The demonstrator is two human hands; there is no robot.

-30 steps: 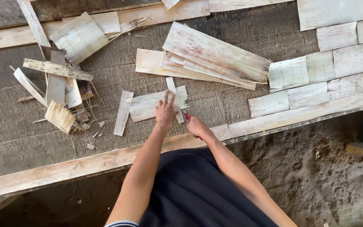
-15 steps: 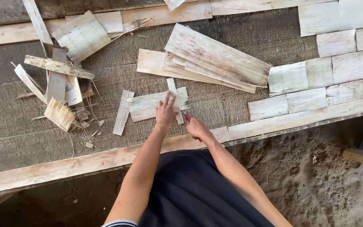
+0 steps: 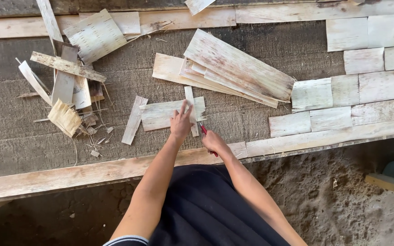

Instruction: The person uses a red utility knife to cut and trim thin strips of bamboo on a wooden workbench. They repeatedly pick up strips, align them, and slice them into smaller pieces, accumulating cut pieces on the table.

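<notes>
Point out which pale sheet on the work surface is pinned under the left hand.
It is the short wide sheet just below the big stack, with a narrow strip laid across it. The left hand presses on it; all the other sheets lie untouched.

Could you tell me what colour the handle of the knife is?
Red, seen in the head view: knife in right hand.

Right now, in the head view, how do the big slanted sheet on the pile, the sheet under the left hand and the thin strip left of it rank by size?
1. Big slanted sheet, clearly largest.
2. Sheet under the left hand.
3. Thin strip, smallest.
</notes>
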